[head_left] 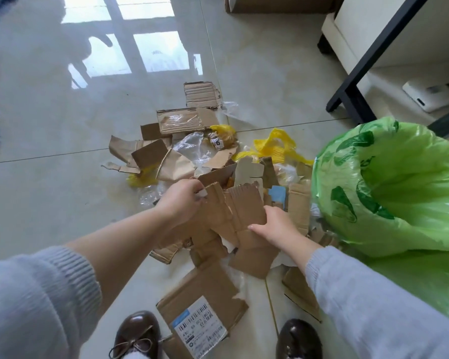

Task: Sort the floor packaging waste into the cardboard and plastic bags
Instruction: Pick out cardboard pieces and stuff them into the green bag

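A person seen from their own head, looking down. Both arms wear a pale grey-blue knitted jumper with a soft, slightly fuzzy surface. The left sleeve (36,301) is pushed up well above the wrist, its ribbed cuff bunched, leaving the forearm bare. The right sleeve (368,299) reaches down to the wrist and ends in a narrow ribbed cuff. The left hand (182,200) and right hand (278,226) are bare, without rings or a watch. On the feet are glossy dark brown leather shoes; the left shoe (138,332) has a thin bow across the front and shows a white sock, and the right shoe (298,340) is rounded at the toe.
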Available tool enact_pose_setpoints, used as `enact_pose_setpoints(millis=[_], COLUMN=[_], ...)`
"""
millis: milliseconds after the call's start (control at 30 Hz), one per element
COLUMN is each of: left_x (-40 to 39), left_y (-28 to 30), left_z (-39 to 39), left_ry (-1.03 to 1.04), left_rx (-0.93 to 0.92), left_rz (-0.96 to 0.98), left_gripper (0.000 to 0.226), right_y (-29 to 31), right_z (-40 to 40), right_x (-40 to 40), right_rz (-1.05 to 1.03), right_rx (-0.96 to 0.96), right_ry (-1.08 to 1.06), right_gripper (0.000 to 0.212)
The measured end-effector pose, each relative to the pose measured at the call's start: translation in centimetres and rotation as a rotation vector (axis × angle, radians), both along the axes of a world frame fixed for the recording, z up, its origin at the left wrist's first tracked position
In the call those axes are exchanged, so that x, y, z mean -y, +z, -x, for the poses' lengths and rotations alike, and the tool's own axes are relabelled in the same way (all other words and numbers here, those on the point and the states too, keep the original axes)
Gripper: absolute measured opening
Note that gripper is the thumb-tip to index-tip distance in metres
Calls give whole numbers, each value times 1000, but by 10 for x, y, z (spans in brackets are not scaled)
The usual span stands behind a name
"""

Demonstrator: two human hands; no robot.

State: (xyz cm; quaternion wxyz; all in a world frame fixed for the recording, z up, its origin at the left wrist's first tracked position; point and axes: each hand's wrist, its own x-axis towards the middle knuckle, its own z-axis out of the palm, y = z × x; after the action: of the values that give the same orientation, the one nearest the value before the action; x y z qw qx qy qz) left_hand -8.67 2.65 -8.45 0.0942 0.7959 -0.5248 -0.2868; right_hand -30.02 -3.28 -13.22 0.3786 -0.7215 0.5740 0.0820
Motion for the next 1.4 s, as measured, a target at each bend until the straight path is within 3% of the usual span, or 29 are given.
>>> enact_pose_setpoints(millis=[167,267,367,500,633,733,833,900,1000,1200,1400], left_x=[7,5,-1,-11,-12,-9,-7,-5,-2,-3,-31], left_y=[-9,-13,-12,-11,-11,-10,-8,-6,0,25,98], left_z=[-3,-7,-11,-19,-20,-24,-32,-36,-41,-42,-42], left_ry=[106,180,266,415,498,540,600,579,562,537,567], left_rx=[-31,-90,-115,-193,-210,-231,-346,-392,-449,-409,-365], left_rz=[17,37,112,187,226,222,197,174,171,248,462], left_gripper=[26,28,35,29,24,34,42,27,11,22,6], right_y=[-1,10,19,17,7,1,-8,-13,-13,6,67], right_z=[22,41,59,51,21,7,3,2,-3,-5,-4], right_x=[6,13,20,28,27,30,39,43,44,38,28], right_rz=[-93,-162,-254,-394,-446,-375,-309,-226,-104,-121,-237], right_rx=[139,290,453,707,664,590,521,445,364,481,716], right_ry=[-140,-257,-501,-805,-768,-720,-689,-689,-716,-831,-857], right_gripper=[46,29,17,19,31,29,42,47,39,36,10])
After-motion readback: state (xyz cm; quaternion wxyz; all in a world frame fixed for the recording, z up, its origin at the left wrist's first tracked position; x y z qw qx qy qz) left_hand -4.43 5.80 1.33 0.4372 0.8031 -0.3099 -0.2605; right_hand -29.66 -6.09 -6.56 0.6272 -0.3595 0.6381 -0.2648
